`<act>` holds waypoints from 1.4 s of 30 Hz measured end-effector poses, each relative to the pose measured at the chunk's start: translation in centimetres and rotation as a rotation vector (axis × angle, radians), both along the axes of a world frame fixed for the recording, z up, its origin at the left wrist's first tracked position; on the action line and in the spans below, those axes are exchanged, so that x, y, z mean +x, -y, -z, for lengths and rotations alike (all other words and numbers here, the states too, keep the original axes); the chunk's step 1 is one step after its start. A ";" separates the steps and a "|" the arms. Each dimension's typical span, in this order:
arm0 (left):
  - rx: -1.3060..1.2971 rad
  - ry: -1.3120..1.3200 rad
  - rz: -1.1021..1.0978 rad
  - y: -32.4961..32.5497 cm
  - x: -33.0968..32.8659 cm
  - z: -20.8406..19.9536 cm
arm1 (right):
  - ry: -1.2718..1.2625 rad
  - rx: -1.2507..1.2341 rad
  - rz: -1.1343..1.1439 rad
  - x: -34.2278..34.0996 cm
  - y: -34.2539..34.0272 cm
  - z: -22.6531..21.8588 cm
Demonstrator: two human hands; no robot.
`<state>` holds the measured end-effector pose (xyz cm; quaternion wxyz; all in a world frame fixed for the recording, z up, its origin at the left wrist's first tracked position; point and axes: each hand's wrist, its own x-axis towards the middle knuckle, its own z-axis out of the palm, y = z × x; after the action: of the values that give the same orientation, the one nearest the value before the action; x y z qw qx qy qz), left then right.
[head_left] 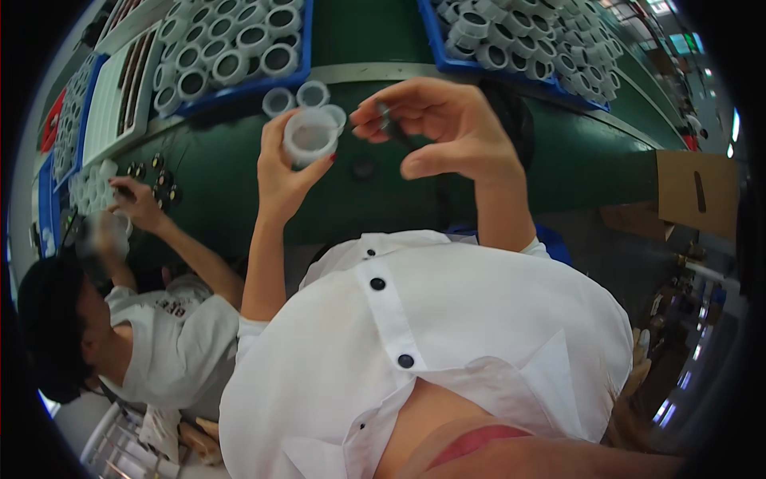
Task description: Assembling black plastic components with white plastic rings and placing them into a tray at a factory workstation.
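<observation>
My left hand (281, 172) is closed round a white translucent plastic ring (311, 137), held up above the green table. Just beyond it are another ring (278, 101) and a further ring (313, 94); one more shows partly behind the held piece. My right hand (447, 128) is raised to the right of the ring, its fingers curled loosely about a dark slim tool (392, 129) with a metallic part. The tool's kind cannot be made out, and its lower end runs toward my thumb. Between my hands a small dark disc (364, 167) lies on the table.
Blue trays (306, 48) heaped with white rings stand along the far side, one at left and one at right. A co-worker (171, 335) handles similar parts at left, near small dark pieces (163, 188). A cardboard box (696, 191) stands at right.
</observation>
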<state>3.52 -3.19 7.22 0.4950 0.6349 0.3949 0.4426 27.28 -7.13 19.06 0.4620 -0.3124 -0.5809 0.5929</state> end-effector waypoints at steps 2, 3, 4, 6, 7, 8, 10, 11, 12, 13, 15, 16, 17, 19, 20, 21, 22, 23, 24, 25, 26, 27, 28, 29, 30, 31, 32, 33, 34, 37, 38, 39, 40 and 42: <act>-0.004 0.044 -0.027 0.5 0.5 -1.3 | 0.018 0.063 -0.006 0.4 0.0 0.0; 0.004 0.090 -0.018 0.7 0.9 -2.0 | -0.016 0.059 0.018 0.3 0.2 -0.3; 0.016 0.136 -0.016 0.8 1.2 -2.2 | -0.049 0.056 0.034 0.3 0.2 -0.3; 0.032 0.117 -0.040 1.0 1.1 -2.2 | -0.045 0.062 0.017 0.2 0.1 0.1; 0.049 0.122 -0.030 1.0 1.1 -2.1 | -0.031 0.076 0.020 0.1 0.0 0.2; 0.066 0.127 -0.018 1.1 1.0 -2.0 | -0.036 0.072 0.011 0.0 0.0 0.4; 0.068 0.120 -0.028 1.2 0.8 -2.1 | 0.003 0.092 0.021 -0.2 -0.2 0.6; 0.078 0.110 -0.029 1.3 0.7 -2.2 | 0.001 0.090 0.015 -0.3 -0.3 0.7; 0.091 0.103 -0.028 1.4 0.7 -2.3 | 0.061 0.108 0.005 -0.2 -0.3 0.6; 0.091 0.103 -0.031 1.6 0.7 -2.4 | 0.121 0.127 -0.004 -0.1 -0.4 0.5; 0.101 0.096 -0.033 1.7 0.6 -2.6 | 0.106 0.128 -0.007 -0.2 -0.3 0.5; 0.103 0.096 -0.036 1.8 0.6 -2.6 | 0.092 0.129 -0.007 -0.2 -0.3 0.5; 0.093 0.102 -0.035 1.8 0.5 -2.7 | 0.092 0.130 -0.009 -0.3 -0.3 0.5; 0.084 0.108 -0.035 1.9 0.5 -2.8 | 0.098 0.128 -0.008 -0.3 -0.3 0.5; 0.089 0.103 -0.033 2.0 0.4 -2.7 | 0.098 0.129 -0.009 -0.4 -0.3 0.5; 0.094 0.100 -0.029 2.0 0.4 -2.7 | 0.095 0.132 -0.011 -0.4 -0.3 0.5; 0.095 0.100 -0.029 2.0 0.5 -2.8 | 0.092 0.135 -0.013 -0.5 -0.3 0.5; 0.095 0.096 -0.029 2.1 0.5 -2.9 | 0.092 0.135 -0.013 -0.6 -0.3 0.5; 0.095 0.092 -0.029 2.1 0.5 -3.0 | 0.059 0.118 0.008 -0.8 -0.3 0.6; 0.095 0.092 -0.030 2.2 0.5 -3.0 | 0.027 0.101 0.029 -0.9 -0.3 0.7; 0.099 0.086 -0.027 2.2 0.5 -3.0 | 0.026 0.100 0.029 -0.9 -0.3 0.8; 0.104 0.081 -0.023 2.2 0.5 -3.0 | 0.039 0.102 0.033 -0.9 -0.3 0.9; 0.103 0.081 -0.022 2.3 0.5 -3.0 | 0.051 0.104 0.038 -0.8 -0.3 0.9; 0.109 0.082 -0.023 2.3 0.6 -3.0 | 0.052 0.103 0.039 -0.8 -0.3 1.0; 0.115 0.082 -0.022 2.3 0.6 -3.0 | 0.059 0.102 0.044 -0.9 -0.4 1.2; 0.114 0.082 -0.019 2.2 0.6 -2.9 | 0.066 0.100 0.049 -1.0 -0.5 1.4; 0.239 -0.061 -0.056 2.0 0.5 -2.7 | 0.066 0.099 0.052 -1.1 -0.7 1.6; 0.363 -0.206 -0.092 1.9 0.5 -2.6 | 0.123 0.104 0.077 -1.3 -0.9 1.9; 0.361 -0.207 -0.087 2.0 0.5 -2.6 | 0.180 0.108 0.101 -1.6 -1.1 2.3; 0.353 -0.280 -0.085 2.3 0.8 -2.9 | 0.353 0.176 0.162 -2.0 -1.8 4.0; 0.238 -0.267 -0.072 2.4 0.8 -2.9 | 0.460 0.234 0.179 -2.1 -1.8 4.4; 0.123 -0.256 -0.061 2.5 0.8 -3.0 | 0.458 0.254 0.233 -2.4 -1.6 4.9; 0.119 -0.260 -0.060 2.6 0.7 -2.9 | 0.455 0.250 0.233 -2.5 -1.5 4.8; 0.148 -0.268 -0.059 2.4 0.5 -2.6 | 0.588 0.362 0.269 -2.5 -1.3 4.5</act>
<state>4.04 -5.57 9.84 0.3765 0.7110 0.4425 0.3961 24.74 -5.81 14.53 0.3969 -0.4561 -0.7381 0.2994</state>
